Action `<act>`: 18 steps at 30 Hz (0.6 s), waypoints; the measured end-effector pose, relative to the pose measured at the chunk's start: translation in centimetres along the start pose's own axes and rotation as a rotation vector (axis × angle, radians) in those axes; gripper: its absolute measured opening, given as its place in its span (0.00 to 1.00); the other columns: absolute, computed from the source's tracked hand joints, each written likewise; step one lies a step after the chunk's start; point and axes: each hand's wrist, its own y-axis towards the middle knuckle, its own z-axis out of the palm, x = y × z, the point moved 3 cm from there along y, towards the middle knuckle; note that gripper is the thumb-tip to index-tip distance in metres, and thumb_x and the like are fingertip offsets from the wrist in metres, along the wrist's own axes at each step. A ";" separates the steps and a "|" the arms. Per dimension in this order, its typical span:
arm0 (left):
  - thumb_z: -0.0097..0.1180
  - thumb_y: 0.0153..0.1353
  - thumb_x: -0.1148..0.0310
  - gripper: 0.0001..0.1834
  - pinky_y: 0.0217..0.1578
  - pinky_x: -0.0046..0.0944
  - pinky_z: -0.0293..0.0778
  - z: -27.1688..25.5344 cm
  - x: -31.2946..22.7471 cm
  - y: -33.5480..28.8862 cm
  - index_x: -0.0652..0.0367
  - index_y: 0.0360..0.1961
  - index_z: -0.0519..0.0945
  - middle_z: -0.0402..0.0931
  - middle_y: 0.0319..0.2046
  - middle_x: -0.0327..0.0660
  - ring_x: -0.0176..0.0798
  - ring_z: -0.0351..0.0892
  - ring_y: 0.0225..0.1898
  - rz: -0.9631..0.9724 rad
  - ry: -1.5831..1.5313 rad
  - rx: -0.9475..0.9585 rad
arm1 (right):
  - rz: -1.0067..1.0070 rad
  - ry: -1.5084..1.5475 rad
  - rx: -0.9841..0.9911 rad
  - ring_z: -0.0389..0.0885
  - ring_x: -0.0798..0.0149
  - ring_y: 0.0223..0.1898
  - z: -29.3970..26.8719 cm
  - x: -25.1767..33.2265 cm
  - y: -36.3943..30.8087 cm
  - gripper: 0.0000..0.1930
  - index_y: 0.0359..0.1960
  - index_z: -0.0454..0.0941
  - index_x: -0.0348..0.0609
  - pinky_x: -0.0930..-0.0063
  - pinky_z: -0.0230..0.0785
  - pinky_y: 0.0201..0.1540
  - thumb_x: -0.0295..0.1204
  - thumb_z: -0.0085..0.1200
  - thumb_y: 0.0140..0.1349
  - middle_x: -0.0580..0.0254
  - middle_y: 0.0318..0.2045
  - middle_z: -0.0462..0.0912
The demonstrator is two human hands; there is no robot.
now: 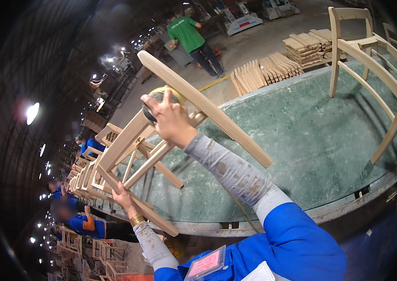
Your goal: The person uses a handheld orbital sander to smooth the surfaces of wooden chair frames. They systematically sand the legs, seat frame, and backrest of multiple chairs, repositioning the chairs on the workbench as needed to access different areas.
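An unpainted wooden chair frame (128, 139) lies tipped on the green worktop in front of me. My right hand (169, 119) is wrapped over a round yellow-and-black hand sander (176, 95), held against the frame beside a long, slanting leg (208, 108). The sander's underside is hidden by my hand and the wood. Lower and to the left, my left hand (123, 198) grips the near wooden leg of the same chair frame, its fingers closed round the bar.
On the right of the green worktop (301, 140) stands another wooden chair (344, 56). Stacked chair parts (266, 72) lie beyond the far edge. More chair frames (83, 173) line up at left, near co-workers in blue (86, 225). A person in green (187, 35) stands farther back.
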 end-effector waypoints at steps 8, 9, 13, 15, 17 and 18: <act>0.56 0.59 0.61 0.18 0.36 0.37 0.70 -0.2 0.5 0.2 0.71 0.36 0.75 0.76 0.29 0.44 0.37 0.73 0.31 0.030 -0.053 -0.011 | 0.063 0.050 0.025 0.81 0.45 0.30 0.2 -0.2 -1.1 0.34 0.57 0.61 0.57 0.62 0.78 0.34 0.26 0.58 0.45 0.38 0.44 0.64; 0.56 0.59 0.61 0.19 0.36 0.37 0.70 -0.4 0.6 0.3 0.71 0.36 0.75 0.76 0.29 0.44 0.37 0.73 0.32 0.025 -0.037 -0.002 | 0.052 0.085 0.064 0.81 0.44 0.29 0.6 0.3 -1.4 0.35 0.58 0.61 0.60 0.61 0.78 0.34 0.25 0.57 0.45 0.39 0.44 0.64; 0.57 0.58 0.59 0.20 0.37 0.39 0.70 2.0 -0.3 0.7 0.70 0.38 0.75 0.76 0.31 0.46 0.39 0.74 0.32 -0.010 0.056 -0.005 | -0.025 0.370 0.285 0.79 0.38 0.34 2.7 2.7 -2.7 0.39 0.60 0.61 0.66 0.55 0.77 0.40 0.26 0.59 0.42 0.38 0.43 0.65; 0.57 0.58 0.59 0.20 0.38 0.39 0.70 1.9 0.2 1.4 0.70 0.38 0.75 0.76 0.31 0.46 0.39 0.74 0.33 -0.014 -0.017 0.008 | -0.128 0.408 0.288 0.79 0.38 0.32 4.0 4.6 -3.8 0.39 0.60 0.60 0.64 0.53 0.76 0.40 0.27 0.59 0.41 0.38 0.43 0.66; 0.56 0.59 0.59 0.20 0.34 0.38 0.71 0.3 1.4 1.3 0.70 0.38 0.74 0.77 0.31 0.45 0.39 0.74 0.31 -0.013 -0.178 0.040 | -0.128 0.488 0.298 0.78 0.42 0.38 4.8 6.1 -5.0 0.39 0.59 0.62 0.63 0.59 0.74 0.45 0.26 0.61 0.40 0.42 0.43 0.68; 0.55 0.60 0.59 0.19 0.30 0.36 0.71 -0.7 2.0 1.4 0.70 0.37 0.74 0.76 0.30 0.42 0.36 0.73 0.29 0.019 -0.144 0.029 | -0.096 0.584 0.333 0.77 0.44 0.41 5.0 6.3 -5.4 0.39 0.58 0.63 0.61 0.61 0.73 0.48 0.25 0.63 0.39 0.44 0.44 0.68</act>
